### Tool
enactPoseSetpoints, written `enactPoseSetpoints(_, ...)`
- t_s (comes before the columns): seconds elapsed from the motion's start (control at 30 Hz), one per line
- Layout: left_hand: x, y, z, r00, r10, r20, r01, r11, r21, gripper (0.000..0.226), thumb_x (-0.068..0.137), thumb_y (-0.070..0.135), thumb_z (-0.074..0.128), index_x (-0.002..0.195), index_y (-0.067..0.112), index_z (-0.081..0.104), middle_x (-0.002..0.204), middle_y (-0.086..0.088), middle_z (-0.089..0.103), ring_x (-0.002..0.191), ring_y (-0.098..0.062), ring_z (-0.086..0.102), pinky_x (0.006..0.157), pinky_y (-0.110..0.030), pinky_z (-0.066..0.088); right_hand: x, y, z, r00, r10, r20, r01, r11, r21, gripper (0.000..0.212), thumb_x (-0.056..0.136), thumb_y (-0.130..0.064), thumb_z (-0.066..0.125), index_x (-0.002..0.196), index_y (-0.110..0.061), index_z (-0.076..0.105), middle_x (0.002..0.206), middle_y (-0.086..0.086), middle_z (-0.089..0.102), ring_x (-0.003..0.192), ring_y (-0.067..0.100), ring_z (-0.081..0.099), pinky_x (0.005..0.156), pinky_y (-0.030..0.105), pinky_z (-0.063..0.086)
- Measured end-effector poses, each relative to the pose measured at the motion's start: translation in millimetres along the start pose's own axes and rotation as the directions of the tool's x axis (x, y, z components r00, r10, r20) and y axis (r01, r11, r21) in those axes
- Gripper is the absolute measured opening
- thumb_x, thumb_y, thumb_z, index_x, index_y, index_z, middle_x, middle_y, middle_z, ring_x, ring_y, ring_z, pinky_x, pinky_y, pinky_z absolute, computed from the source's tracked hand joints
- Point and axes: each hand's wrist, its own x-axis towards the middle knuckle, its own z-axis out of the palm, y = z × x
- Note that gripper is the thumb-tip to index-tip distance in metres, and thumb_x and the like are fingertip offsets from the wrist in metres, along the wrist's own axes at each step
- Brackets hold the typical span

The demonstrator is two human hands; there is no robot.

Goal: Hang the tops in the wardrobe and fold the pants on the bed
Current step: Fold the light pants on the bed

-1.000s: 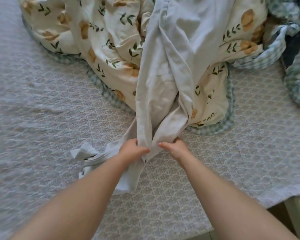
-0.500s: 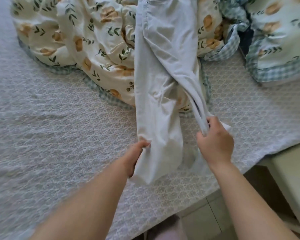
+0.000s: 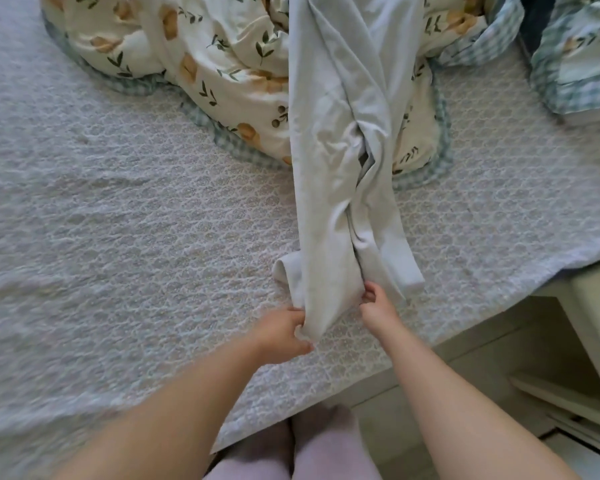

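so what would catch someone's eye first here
The pale pants run in a long strip down the middle of the bed, their top lying over a floral quilt at the far side. Near the bed's front edge, the left hand and right hand both grip the pants' lower end.

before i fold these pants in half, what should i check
1. Left hand gripping the pants hem: ok.
2. Right hand pinching the inner edge: ok.
3. Legs stacked evenly: not ok, they twist midway and the hems splay apart.
4. Pants flat on the bedspread: not ok, the upper part lies over the floral quilt.
5. Waistband straight: cannot tell, it is out of view.
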Motion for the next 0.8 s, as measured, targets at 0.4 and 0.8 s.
enactPoseSetpoints(0.4,-40,11,31,0.992,-0.120,-0.025,0.011,0.290,-0.957,0.019,0.096,0.018,0.048,0.104,0.008,0.062,0.099,-0.004,0.069,0.093,-0.018,0.064,0.082,-0.024,0.053,-20,0,-3,0.927,-0.007,0.375,-0.110,0.951,0.289,0.049,0.093,-0.053,0.036,0.113,-0.016,0.061,0.105,0.003,0.064,0.097,0.018,0.055,0.094,0.036,0.039)
enactPoseSetpoints(0.8,-75,-6,41,0.960,-0.012,0.279,0.272,0.264,-0.925,0.027,0.090,0.033,0.052,0.103,0.011,0.061,0.083,-0.004,0.073,0.071,-0.015,0.069,0.065,-0.024,0.056,-38,41,49,0.898,-0.052,0.436,-0.216,0.812,0.542,0.045,0.091,-0.044,0.048,0.122,-0.013,0.059,0.124,0.012,0.062,0.113,0.028,0.059,0.101,0.046,0.042)
